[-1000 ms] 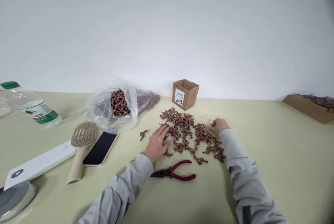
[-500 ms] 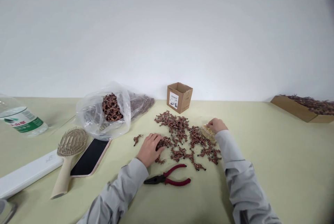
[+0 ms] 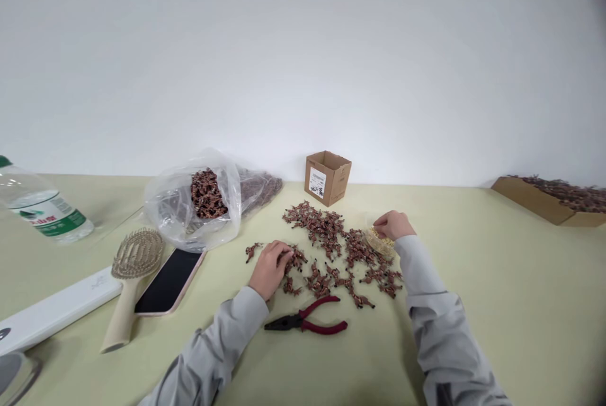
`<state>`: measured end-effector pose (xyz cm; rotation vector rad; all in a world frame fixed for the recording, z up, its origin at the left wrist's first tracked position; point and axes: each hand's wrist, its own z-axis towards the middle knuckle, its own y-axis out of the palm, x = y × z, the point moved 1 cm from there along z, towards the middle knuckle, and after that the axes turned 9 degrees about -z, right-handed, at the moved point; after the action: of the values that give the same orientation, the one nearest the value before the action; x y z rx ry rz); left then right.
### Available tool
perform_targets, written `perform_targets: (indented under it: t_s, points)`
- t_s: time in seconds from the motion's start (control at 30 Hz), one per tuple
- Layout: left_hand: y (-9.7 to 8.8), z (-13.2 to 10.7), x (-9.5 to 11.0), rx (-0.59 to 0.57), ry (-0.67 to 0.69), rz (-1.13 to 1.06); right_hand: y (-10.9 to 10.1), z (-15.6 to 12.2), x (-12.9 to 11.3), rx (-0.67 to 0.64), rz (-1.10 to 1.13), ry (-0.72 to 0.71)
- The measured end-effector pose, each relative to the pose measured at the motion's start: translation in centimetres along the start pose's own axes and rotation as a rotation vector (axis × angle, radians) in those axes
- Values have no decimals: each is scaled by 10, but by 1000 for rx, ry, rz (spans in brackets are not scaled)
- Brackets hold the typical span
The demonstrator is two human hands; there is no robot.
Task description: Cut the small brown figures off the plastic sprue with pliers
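A loose heap of small brown pieces lies spread on the pale green table in front of me. My left hand rests at the heap's left edge with its fingers curled over a few pieces. My right hand sits at the heap's right edge, fingers pinched on a small clear packet of yellowish bits. Red-handled pliers lie on the table just below the heap, between my two grey sleeves.
A clear plastic bag with more brown pieces lies at left. A small open cardboard box stands behind the heap. A hairbrush, phone, white bar and water bottle lie at left; a cardboard tray lies far right.
My left hand has gone from lying flat on the heap to curled, drawing back toward the heap's left edge. The right hand stays at the packet. The camera shifted slightly.
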<state>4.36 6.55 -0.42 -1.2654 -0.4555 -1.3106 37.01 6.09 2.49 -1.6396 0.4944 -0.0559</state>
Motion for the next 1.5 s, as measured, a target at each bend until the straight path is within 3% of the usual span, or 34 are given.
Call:
perform_targets:
  t_s: [0.27, 0.43, 0.57, 0.67, 0.8, 1.07, 1.5]
  points:
    - [-5, -4, -2, 108, -302, -512, -4, -20, -7, 290, 156, -29]
    - [1, -12, 14, 23, -483, -838, 18, -55, -22, 553, 315, -101]
    - [8, -18, 22, -62, -583, -972, 24, -81, -48, 676, 489, -221]
    - [12, -21, 24, -91, -625, -1008, 26, -93, -68, 638, 604, -321]
    - [15, -22, 30, -126, -645, -1025, 43, -98, -87, 474, 747, -398]
    - [21, -25, 39, -204, -635, -1102, 73, -99, -100, 215, 1022, -371]
    - [23, -26, 41, -180, -646, -1108, 80, -104, -105, 163, 1160, -355]
